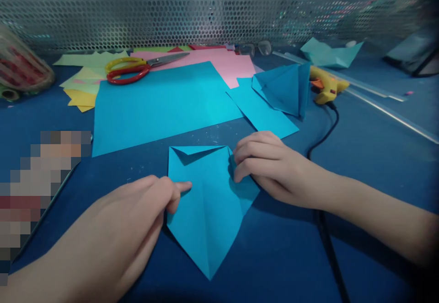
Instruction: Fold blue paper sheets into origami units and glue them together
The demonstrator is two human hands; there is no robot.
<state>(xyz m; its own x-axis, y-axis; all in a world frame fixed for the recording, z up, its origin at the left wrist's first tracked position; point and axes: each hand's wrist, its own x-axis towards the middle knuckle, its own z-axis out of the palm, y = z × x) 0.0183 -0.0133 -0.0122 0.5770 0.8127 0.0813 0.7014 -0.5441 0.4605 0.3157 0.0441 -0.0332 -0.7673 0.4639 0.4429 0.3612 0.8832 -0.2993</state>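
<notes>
A folded sheet of blue paper [206,211] lies on the table in front of me, its point towards me, with a crease down the middle and a narrow flap folded at its far edge. My left hand [151,211] grips its left edge, one finger stretched over the top and the others curled at the side. At the right edge, my right hand [274,168] has its fingers bent round a raised side flap. The fingertips on the flap's far side are partly hidden.
Beyond lie a large blue sheet [164,110], scissors [137,69], pink paper [226,65] and a folded blue paper piece [284,88]. A yellow glue gun [327,85] trails its black cable [324,229] on the right. Clear sticks [384,113] lie farther right; a jar [24,62] is left.
</notes>
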